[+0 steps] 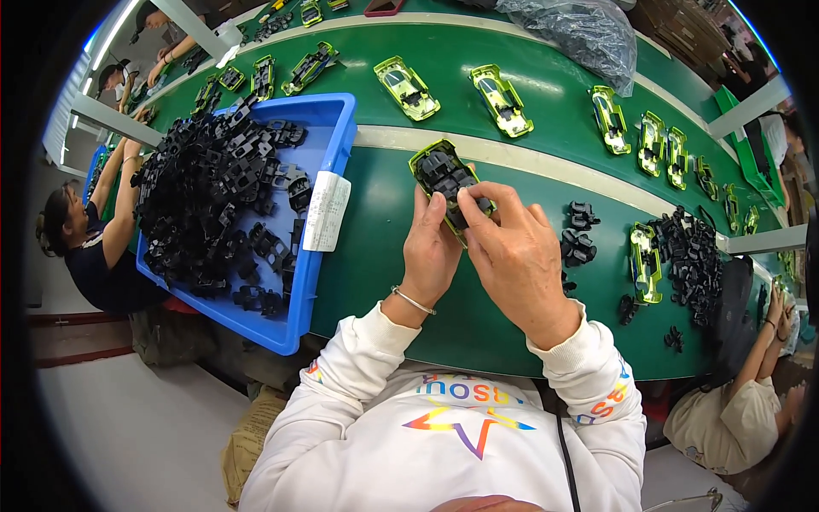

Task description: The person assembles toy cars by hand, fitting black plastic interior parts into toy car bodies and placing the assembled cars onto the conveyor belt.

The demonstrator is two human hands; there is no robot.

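A lime-green toy car body (420, 164) is held up over the green table, its open side toward me. A black plastic interior part (445, 173) lies inside it. My left hand (429, 253) grips the shell from the left and below, thumb along its edge. With bent fingers, my right hand (518, 256) presses at the lower right end of the car, its fingertips touching the black part. Whether the right fingers pinch a separate small piece is hidden.
To the left, a blue bin (300, 317) holds many black plastic parts (205, 192). More black parts (687, 256) are heaped at right beside another green car body (646, 263). Several green car bodies (502, 101) line the far strip. A plastic bag (580, 34) lies beyond. Co-workers sit on both sides.
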